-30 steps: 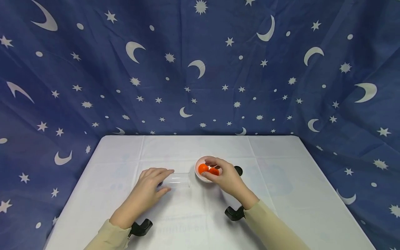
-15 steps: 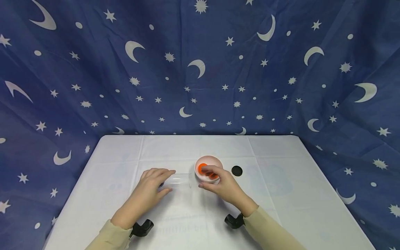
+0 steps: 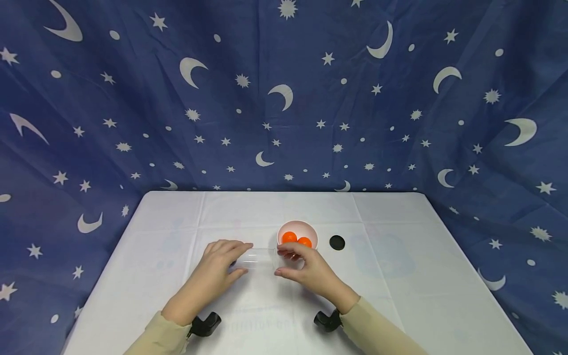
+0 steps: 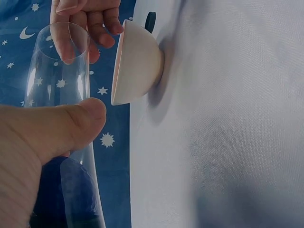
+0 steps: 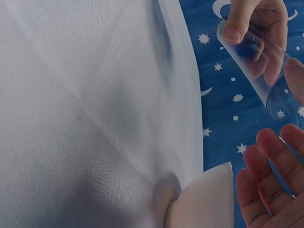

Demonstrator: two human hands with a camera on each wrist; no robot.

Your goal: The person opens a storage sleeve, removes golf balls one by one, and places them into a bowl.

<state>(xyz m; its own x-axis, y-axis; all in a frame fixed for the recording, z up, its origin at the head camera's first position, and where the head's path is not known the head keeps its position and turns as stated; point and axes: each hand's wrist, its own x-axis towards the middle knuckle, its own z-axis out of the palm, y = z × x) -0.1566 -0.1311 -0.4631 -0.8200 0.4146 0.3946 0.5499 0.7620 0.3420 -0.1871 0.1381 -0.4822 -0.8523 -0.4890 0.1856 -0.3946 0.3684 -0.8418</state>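
My left hand (image 3: pixel 215 268) grips a clear tube (image 3: pixel 259 259) lying sideways, its mouth pointing right. A dark blue thing (image 4: pixel 66 190) shows inside its near end in the left wrist view. My right hand (image 3: pixel 312 271) is at the tube's mouth, thumb and fingers spread on either side of the rim, with no ball in them. Just behind that hand stands a pale pink bowl (image 3: pixel 306 228). Two orange balls, one at the left (image 3: pixel 289 237) and one at the right (image 3: pixel 304 241), lie in it; the fingers partly cover the bowl's front.
A flat black disc (image 3: pixel 337 242) lies on the white-covered table (image 3: pixel 399 296), right of the bowl. Dark blue curtain (image 3: pixel 284 123) with moons and stars rises behind the table. Black wrist mounts, one left (image 3: pixel 206 324) and one right (image 3: pixel 327 320), jut inward.
My right hand has drawn back from over the bowl toward me and slightly left, to the tube's mouth. My left hand and the tube have shifted slightly right.
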